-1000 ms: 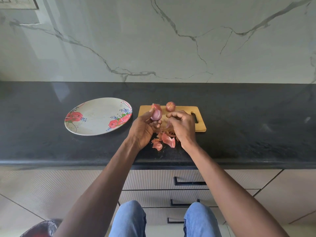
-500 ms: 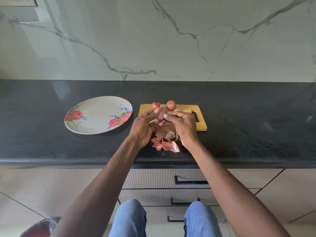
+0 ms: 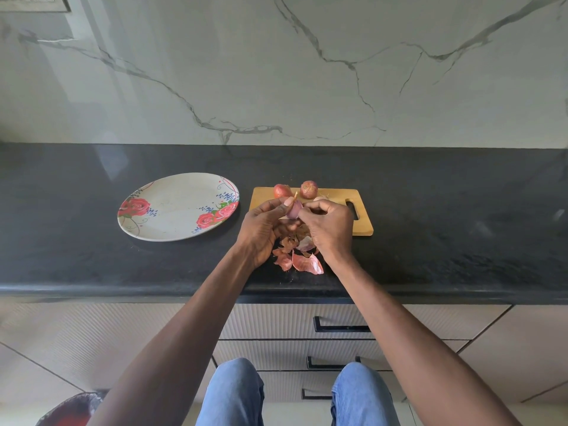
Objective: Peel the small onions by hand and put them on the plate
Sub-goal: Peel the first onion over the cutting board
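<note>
Head view: both hands meet over the near-left part of a wooden cutting board (image 3: 338, 196) on a black counter (image 3: 461, 210). Left hand (image 3: 261, 232) grips a half-peeled small onion (image 3: 293, 209), thumb and fingers curled round it, pale purple flesh showing at the top. Right hand (image 3: 329, 229) is at the onion's right side, fingertips pinching at it; cannot tell whether they hold loose skin or the bulb itself.

Relative to the grip:
- Just beyond it, on the board's far edge: two unpeeled onions, one (image 3: 281, 190) up-left, the other (image 3: 309, 189) up-right, apart from each other and from the held one.
- Right beside the right hand's knuckles a pale rounded bit (image 3: 319, 198) shows on the board; too hidden to identify.
- Directly below the grip, between the wrists: a pile of reddish peels (image 3: 299, 255), part on the board's near edge, part on the counter.
- Well left of the grip: a floral plate (image 3: 172, 207) flat on the counter, near the board's left end but not touching.
- Board's handle slot (image 3: 352, 209) is just right of the right hand.

Behind the counter: a marble-pattern wall (image 3: 276, 72). Below the counter edge: drawers with black handles (image 3: 341, 328) and knees in blue jeans (image 3: 233, 392).
</note>
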